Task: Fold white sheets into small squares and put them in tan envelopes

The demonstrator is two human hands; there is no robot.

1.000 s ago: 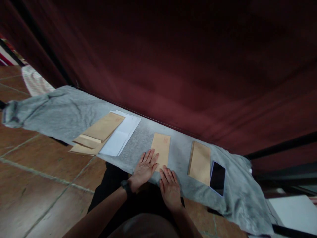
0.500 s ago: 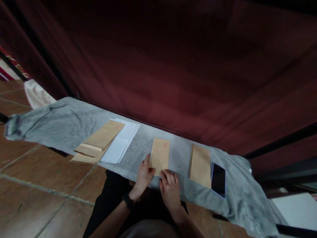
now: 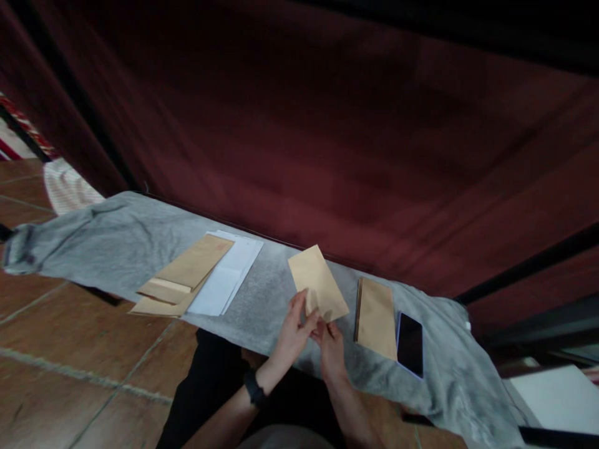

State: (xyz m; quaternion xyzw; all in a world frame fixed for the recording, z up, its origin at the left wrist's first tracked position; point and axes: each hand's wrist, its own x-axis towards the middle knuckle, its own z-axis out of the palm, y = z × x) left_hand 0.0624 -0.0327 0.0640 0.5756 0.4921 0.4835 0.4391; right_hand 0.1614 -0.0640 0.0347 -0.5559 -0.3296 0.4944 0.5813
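A brown envelope [image 3: 317,282] is lifted off the grey cloth [image 3: 116,240] and tilted. My left hand [image 3: 294,330] grips its lower edge with the fingers closed. My right hand [image 3: 330,346] pinches the same lower edge from the right. A dark band sits on my left wrist. Just to the right of my hands lies a stack of brown envelopes [image 3: 375,308] flat on the cloth.
A black phone [image 3: 410,344] lies beside the stack on the right. To the left lie more brown envelopes [image 3: 187,274] on white paper sheets [image 3: 229,277]. A dark red curtain [image 3: 327,125] hangs behind. Brown floor tiles [image 3: 70,349] lie below, and a white surface [image 3: 556,399] shows at the far right.
Both hands lay flat on the envelope on the cloth. They have taken hold of it, lifted it off the cloth and turned it to a slant.
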